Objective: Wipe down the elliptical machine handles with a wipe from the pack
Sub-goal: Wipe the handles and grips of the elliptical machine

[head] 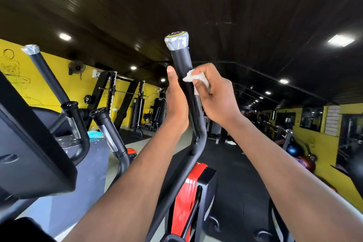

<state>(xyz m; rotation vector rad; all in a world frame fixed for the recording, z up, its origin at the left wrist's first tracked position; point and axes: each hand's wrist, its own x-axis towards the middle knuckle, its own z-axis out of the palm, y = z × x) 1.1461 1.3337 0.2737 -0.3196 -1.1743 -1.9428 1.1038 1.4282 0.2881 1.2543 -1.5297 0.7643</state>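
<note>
The right hand (213,94) holds a crumpled white wipe (196,79) against the right side of a tall black handle (183,76), its fingers curled round the wipe and pressing it to the grip just below the handle's silver cap (176,40). The left hand (176,100) rests against the left side of the same handle, a little lower, with the thumb straight and pointing up along the grip; how far its fingers wrap round the far side cannot be told, since the handle hides them. The two hands face each other with the handle between them.

Below the hands the handle bends and runs down toward the bottom edge, passing in front of a red and black machine housing (193,192).

To the left stands a second tall handle (47,74) with a silver cap, leaning away, and nearer in are two short black grips (106,129) with shiny metal bands. A dark console panel (35,155) fills the lower left. Between the short grips lies something teal and blurred (94,136) (it may be a pack, but it is too unclear to tell).

Behind are yellow walls (49,84), weight racks (125,100), exercise balls (294,149) at the right and a dark ceiling (196,6) with lit panels.
</note>
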